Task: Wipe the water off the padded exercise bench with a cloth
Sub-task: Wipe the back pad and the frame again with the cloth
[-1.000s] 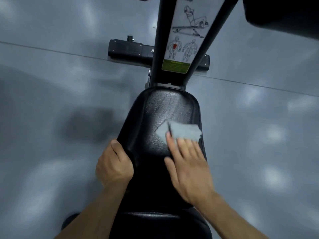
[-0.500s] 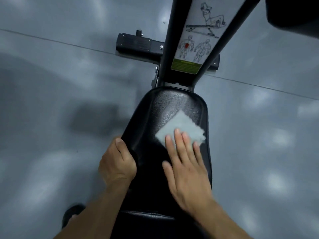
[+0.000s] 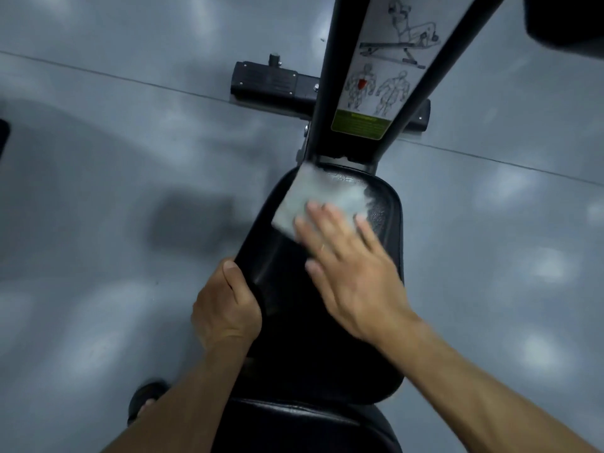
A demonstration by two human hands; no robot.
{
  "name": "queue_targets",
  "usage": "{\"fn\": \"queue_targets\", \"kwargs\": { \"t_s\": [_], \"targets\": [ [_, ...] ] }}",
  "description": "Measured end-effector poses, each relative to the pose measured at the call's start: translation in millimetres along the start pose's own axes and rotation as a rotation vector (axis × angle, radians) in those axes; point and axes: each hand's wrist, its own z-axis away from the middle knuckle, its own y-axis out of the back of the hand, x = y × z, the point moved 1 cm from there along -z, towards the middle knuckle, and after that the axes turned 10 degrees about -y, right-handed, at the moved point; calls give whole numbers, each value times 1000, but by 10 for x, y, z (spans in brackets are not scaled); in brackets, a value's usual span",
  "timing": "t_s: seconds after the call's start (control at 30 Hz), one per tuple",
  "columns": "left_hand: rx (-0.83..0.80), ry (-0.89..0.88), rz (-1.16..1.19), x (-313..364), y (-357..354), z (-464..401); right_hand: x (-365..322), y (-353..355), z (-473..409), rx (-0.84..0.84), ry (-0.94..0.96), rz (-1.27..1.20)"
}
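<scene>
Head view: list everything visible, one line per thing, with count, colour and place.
bench pad: one, black, centre
cloth: one, pale grey, far end of the pad
frame post: one, black, beyond the pad
exercise label: one, white with green strip, on the post
base bar: one, black, on the floor
floor: grey, all around
shoe: one, dark, lower left
left hand: grips the pad's left edge
right hand: flat, presses the cloth

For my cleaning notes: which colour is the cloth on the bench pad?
Pale grey-white, seen in the head view: the cloth lies on the black pad.
</scene>
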Motion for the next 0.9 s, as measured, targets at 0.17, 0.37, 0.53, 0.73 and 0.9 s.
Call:
{"fn": "queue_targets", "kwargs": {
  "t_s": [0.17, 0.37, 0.53, 0.73, 0.9],
  "targets": [
    [-19, 82, -16, -25, -31, -21, -276, -60, 121, 35, -302, -146],
    [-39, 66, -82, 2, -34, -12, -529, -408, 1548, -64, -374, -176],
    [-32, 68, -106, -42, -71, -13, -146, -149, 538, 39, -556, -307],
    [-17, 59, -76, -2, -43, 0, -151, -187, 764, 35, -603, -372],
    [-5, 51, -103, -11, -51, -11, -247, -339, 1550, -43, -489, -329]
  ]
}}
